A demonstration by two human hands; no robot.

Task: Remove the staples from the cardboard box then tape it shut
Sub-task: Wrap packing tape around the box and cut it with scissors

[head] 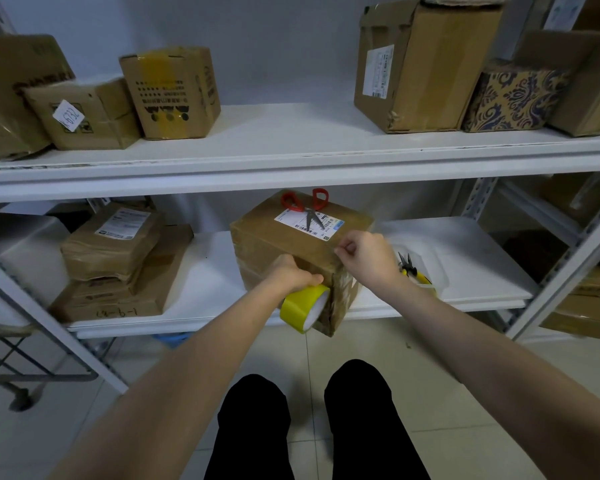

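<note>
Head view: you are already taping, so the staples are probably out. The cardboard box [284, 244] is sitting on the lower shelf [215, 282]. Your left hand [290, 273] is gripping the tape roll [303, 306] against it, and your right hand [364, 256] is pinching what seems the tape end [338, 251]. Cutting is remaining. A tag [70, 115] above is showing "6732".

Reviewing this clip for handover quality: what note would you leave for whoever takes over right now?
Left hand grips the tape roll against the box's near side.
Right hand pinches at the box's top edge, seemingly the tape end.
Scissors lie on the box; pliers lie to its right.
Done: no staples visible; taping begun.
Left: lay the strip, cut it, press it down.
</note>
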